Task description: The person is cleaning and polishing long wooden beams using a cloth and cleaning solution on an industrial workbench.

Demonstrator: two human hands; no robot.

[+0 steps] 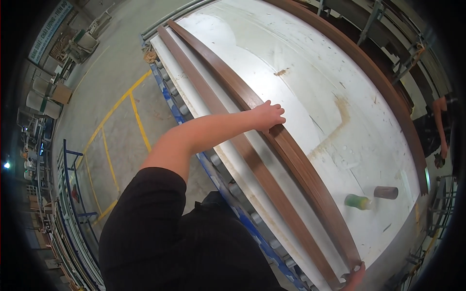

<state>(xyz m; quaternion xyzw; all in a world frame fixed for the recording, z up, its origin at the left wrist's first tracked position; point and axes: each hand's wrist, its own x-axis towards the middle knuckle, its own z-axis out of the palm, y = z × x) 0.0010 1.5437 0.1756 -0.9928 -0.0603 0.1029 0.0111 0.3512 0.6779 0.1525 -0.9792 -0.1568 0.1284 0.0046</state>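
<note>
A long brown wood-toned moulding (310,179) runs diagonally along the near side of a white-topped table (335,131). My left hand (268,116) is closed over it near its middle, fingers bent across the far edge. At its lower right end my right hand (357,278) grips it; only part of that hand shows, at the picture's rim. A second, narrower brown strip (272,180) lies roughly parallel, between the moulding and the table's near edge, under my left forearm.
On the table's right part are a green and yellow bottle (357,202) and a brown cylinder (386,192). Another long brown strip (369,63) borders the far edge. Blue-sided rollers (233,189) run along the near edge. Another person (434,126) is at the far right.
</note>
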